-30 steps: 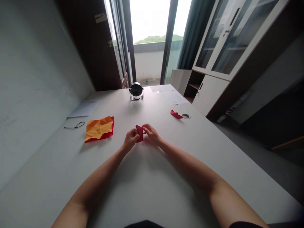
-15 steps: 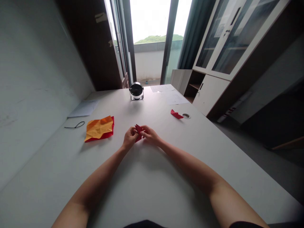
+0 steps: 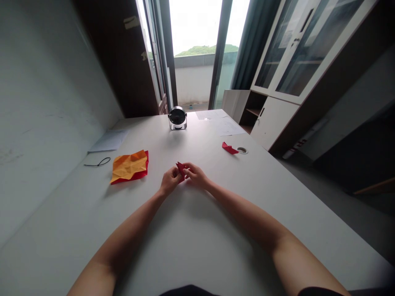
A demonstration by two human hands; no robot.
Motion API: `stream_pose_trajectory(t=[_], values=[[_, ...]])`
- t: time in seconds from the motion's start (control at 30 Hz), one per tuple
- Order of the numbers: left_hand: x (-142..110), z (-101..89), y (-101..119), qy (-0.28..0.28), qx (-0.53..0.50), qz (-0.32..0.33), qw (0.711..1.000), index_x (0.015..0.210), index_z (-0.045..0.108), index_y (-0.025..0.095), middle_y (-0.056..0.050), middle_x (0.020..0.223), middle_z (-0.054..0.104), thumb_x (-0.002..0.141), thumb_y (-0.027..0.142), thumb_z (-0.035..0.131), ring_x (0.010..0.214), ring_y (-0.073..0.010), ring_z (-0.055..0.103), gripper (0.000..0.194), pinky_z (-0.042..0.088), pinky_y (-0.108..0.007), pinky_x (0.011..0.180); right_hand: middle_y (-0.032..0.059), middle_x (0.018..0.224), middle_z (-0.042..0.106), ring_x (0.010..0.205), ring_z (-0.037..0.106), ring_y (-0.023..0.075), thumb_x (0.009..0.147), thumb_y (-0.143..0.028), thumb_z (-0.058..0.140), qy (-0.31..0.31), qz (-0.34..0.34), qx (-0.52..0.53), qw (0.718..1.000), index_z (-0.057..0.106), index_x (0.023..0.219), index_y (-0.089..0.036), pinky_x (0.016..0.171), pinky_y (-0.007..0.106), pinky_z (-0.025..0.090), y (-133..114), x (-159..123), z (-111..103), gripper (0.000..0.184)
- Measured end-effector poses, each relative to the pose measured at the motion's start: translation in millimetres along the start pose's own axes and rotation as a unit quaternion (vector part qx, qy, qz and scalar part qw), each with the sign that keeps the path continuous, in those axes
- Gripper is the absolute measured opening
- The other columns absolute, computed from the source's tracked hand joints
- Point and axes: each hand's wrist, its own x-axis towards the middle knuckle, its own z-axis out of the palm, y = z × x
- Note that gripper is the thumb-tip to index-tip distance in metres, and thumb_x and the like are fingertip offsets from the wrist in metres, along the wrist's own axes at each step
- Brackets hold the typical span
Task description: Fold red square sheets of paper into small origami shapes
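Between my hands, just above the middle of the white table [image 3: 197, 230], is a small piece of folded red paper [image 3: 181, 169] with pointed corners. My left hand [image 3: 170, 180] pinches it from the left, the thumb lying across its face. On the other side, the fingertips of my right hand [image 3: 195, 174] are closed on its right edge. My hands hide part of the folds. Farther right lies a folded red paper boat [image 3: 230, 148]. Off to the left, a creased orange sheet [image 3: 128, 165] rests over a red sheet [image 3: 147, 162].
A round black fan-like device [image 3: 177, 116] on a metal stand is at the table's far side. White papers [image 3: 230, 126] lie at the far right, another sheet [image 3: 108, 140] by the left wall. A thin black cord loop [image 3: 101, 162] and a cable hole [image 3: 242, 151] flank the middle.
The folded red paper has turned slightly between my fingers, and less of its lower part shows now. Both hands have barely shifted; the other things on the table stay put.
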Motion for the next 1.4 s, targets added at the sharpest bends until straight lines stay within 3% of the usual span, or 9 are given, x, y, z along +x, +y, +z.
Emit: stream_pose_trajectory(t=[0.2, 0.33, 0.63, 0.83, 0.97, 1.1, 1.17, 1.23, 1.4], values=[[-1.2, -2.2, 2.2, 0.002, 0.042, 0.022, 0.999, 0.063, 0.051, 0.018, 0.005, 0.057, 0.049, 0.081, 0.048, 0.066, 0.056, -0.0101, 0.043, 0.038, 0.032, -0.021, 0.053, 0.0036, 0.095, 0.070, 0.077, 0.067, 0.0175, 0.084, -0.038, 0.067, -0.017, 0.010, 0.019, 1.000, 0.058, 0.120, -0.023, 0.067, 0.031, 0.057, -2.9, -0.5, 1.3, 0.040], [-2.3, -2.6, 4.1, 0.004, 0.030, 0.016, 0.999, 0.081, 0.063, 0.019, 0.003, 0.065, 0.060, 0.079, 0.046, 0.069, 0.059, -0.0119, 0.052, 0.027, 0.037, -0.021, 0.056, 0.0042, 0.100, 0.069, 0.078, 0.068, 0.0178, 0.081, -0.035, 0.070, -0.027, 0.015, 0.017, 0.999, 0.056, 0.123, -0.024, 0.065, 0.031, 0.057, 0.9, -0.1, 2.8, 0.046], [-1.4, -2.4, 4.8, -0.005, 0.000, -0.008, 1.000, 0.078, 0.066, 0.020, 0.001, 0.065, 0.066, 0.080, 0.045, 0.069, 0.062, -0.0154, 0.060, 0.025, 0.043, -0.024, 0.058, 0.0018, 0.098, 0.072, 0.070, 0.066, 0.0137, 0.082, -0.018, 0.057, 0.019, 0.032, -0.041, 0.998, 0.058, 0.121, -0.026, 0.064, 0.027, 0.055, 7.6, 0.9, 1.0, 0.040], [1.5, -1.2, 0.5, -0.011, -0.015, -0.006, 1.000, 0.078, 0.066, 0.019, 0.001, 0.066, 0.064, 0.080, 0.044, 0.069, 0.063, -0.0151, 0.059, 0.025, 0.044, -0.024, 0.059, -0.0010, 0.091, 0.072, 0.063, 0.065, 0.0129, 0.085, -0.020, 0.048, 0.038, 0.049, -0.048, 0.997, 0.055, 0.123, -0.028, 0.061, 0.026, 0.053, 7.1, 0.7, 0.3, 0.039], [1.8, -1.0, -3.2, -0.007, 0.002, 0.009, 1.000, 0.079, 0.067, 0.019, 0.002, 0.064, 0.060, 0.082, 0.041, 0.068, 0.061, -0.0131, 0.055, 0.022, 0.041, -0.023, 0.058, -0.0026, 0.088, 0.071, 0.063, 0.064, 0.0128, 0.084, -0.017, 0.049, 0.070, 0.008, -0.111, 0.991, 0.052, 0.119, -0.028, 0.063, 0.025, 0.050, 4.4, -1.3, -0.6, 0.037], [3.5, -3.4, -4.4, 0.018, 0.057, 0.038, 0.997, 0.076, 0.066, 0.018, 0.001, 0.072, 0.058, 0.086, 0.039, 0.064, 0.064, -0.0120, 0.054, 0.023, 0.043, -0.023, 0.060, -0.0011, 0.082, 0.068, 0.063, 0.060, 0.0134, 0.088, -0.020, 0.052, 0.102, -0.056, -0.226, 0.967, 0.054, 0.106, -0.024, 0.064, 0.025, 0.046, -1.4, -4.1, -3.3, 0.019], [4.5, -4.2, -4.1, 0.021, 0.071, 0.054, 0.996, 0.077, 0.067, 0.018, -0.002, 0.083, 0.059, 0.087, 0.038, 0.063, 0.070, -0.0124, 0.057, 0.022, 0.047, -0.024, 0.063, 0.0017, 0.085, 0.067, 0.068, 0.060, 0.0138, 0.091, -0.022, 0.050, 0.091, -0.094, -0.267, 0.955, 0.057, 0.096, -0.022, 0.067, 0.025, 0.045, -3.8, -5.2, -4.6, 0.009], [5.0, -4.0, -3.9, 0.018, 0.065, 0.061, 0.996, 0.080, 0.068, 0.018, -0.004, 0.091, 0.059, 0.087, 0.036, 0.063, 0.075, -0.0133, 0.059, 0.020, 0.051, -0.025, 0.065, 0.0037, 0.092, 0.066, 0.070, 0.059, 0.0133, 0.094, -0.022, 0.048, 0.073, -0.120, -0.292, 0.946, 0.059, 0.092, -0.021, 0.068, 0.024, 0.045, -5.2, -6.1, -5.3, 0.011], [4.3, -2.0, -4.8, 0.014, 0.041, 0.062, 0.997, 0.078, 0.067, 0.019, -0.005, 0.094, 0.060, 0.086, 0.034, 0.064, 0.084, -0.0160, 0.061, 0.017, 0.053, -0.026, 0.069, 0.0038, 0.107, 0.066, 0.072, 0.060, 0.0117, 0.094, -0.027, 0.054, 0.045, -0.133, -0.354, 0.925, 0.062, 0.105, -0.024, 0.070, 0.023, 0.044, -4.8, -7.6, -4.7, 0.014]])
